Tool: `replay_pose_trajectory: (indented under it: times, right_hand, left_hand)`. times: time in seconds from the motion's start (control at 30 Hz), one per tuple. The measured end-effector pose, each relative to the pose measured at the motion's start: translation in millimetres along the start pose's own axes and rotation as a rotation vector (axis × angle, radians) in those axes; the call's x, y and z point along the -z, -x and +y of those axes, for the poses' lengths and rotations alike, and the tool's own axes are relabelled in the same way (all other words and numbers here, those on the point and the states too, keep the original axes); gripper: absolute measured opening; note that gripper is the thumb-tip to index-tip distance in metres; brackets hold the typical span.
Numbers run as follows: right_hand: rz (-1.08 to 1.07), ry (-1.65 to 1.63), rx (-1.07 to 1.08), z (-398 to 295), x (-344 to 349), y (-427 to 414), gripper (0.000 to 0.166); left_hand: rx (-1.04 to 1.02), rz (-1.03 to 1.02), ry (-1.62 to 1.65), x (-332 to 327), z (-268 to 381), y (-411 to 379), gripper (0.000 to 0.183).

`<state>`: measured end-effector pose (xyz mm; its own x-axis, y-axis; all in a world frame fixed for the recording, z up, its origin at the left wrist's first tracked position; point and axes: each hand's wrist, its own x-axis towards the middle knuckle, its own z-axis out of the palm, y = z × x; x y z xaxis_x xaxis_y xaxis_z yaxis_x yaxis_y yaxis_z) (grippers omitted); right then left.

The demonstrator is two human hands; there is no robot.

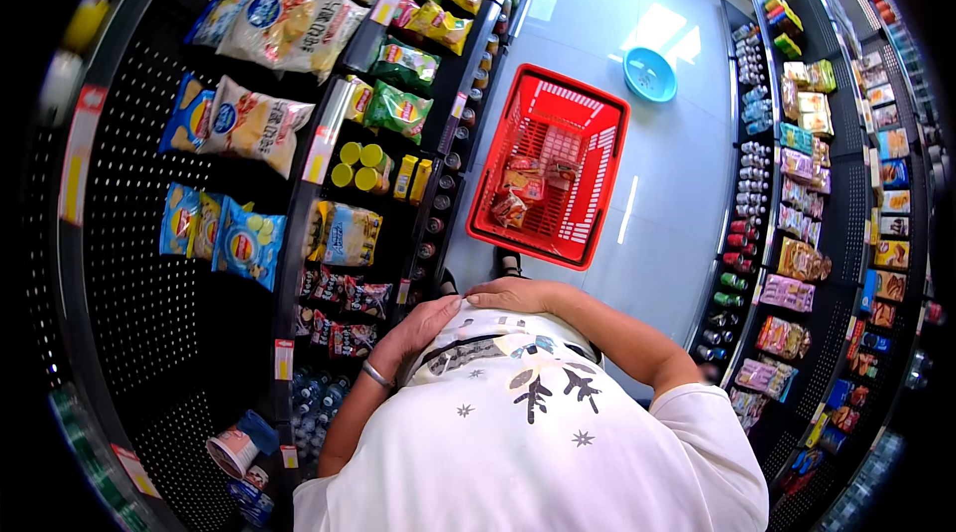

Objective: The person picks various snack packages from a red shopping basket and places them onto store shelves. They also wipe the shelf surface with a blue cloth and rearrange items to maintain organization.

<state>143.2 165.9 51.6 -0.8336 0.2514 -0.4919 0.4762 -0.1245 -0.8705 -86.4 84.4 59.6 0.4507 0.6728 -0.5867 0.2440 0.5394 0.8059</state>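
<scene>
My left hand (pixel 431 320), with a metal bangle at the wrist, lies against the front of my white printed T-shirt (pixel 553 450). My right hand (pixel 515 294) rests flat at the same spot, its fingertips meeting the left hand. Neither hand appears to hold anything; the far sides of the fingers are hidden. On the floor just beyond my feet stands a red plastic shopping basket (pixel 616 151). Several small red snack packets (pixel 523 184) lie in its near left part, beside a pink checked item (pixel 560 146).
Left shelves hold large snack bags (pixel 291 20), Lay's chip bags (pixel 249 240), yellow-lidded canisters (pixel 362 166) and bottled water (pixel 317 401). A blue plastic basin (pixel 650 74) sits on the tiled floor (pixel 661 181). Right shelving carries drink cans (pixel 736 242) and packaged bread (pixel 788 293).
</scene>
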Motion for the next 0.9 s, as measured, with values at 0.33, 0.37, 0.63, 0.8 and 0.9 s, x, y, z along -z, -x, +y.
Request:
replay_pose_trajectory:
  times: [0.33,0.37,0.63,0.8,0.9]
  right_hand:
    - [0.671,-0.616,-0.165,129.3,13.9,1.7,0.051]
    - [0.731,-0.777,-0.211,138.9,20.3,0.7,0.050]
    - [0.930,-0.836,-0.481,284.1,102.2,-63.0,0.059]
    - [1.013,-0.861,-0.497,341.6,153.4,-102.6,0.063]
    - [1.102,-0.782,-0.596,370.3,163.4,-127.0,0.064]
  left_hand:
    - [0.045,0.133,-0.166,-38.8,7.9,-134.5,0.049]
    - [0.066,0.166,-0.082,-43.1,3.3,-151.5,0.050]
    - [0.068,0.386,-0.180,-26.2,-42.3,-276.5,0.064]
    - [0.124,0.429,-0.211,-0.9,-60.9,-343.0,0.064]
    - [0.213,0.461,-0.217,6.4,-84.2,-371.6,0.064]
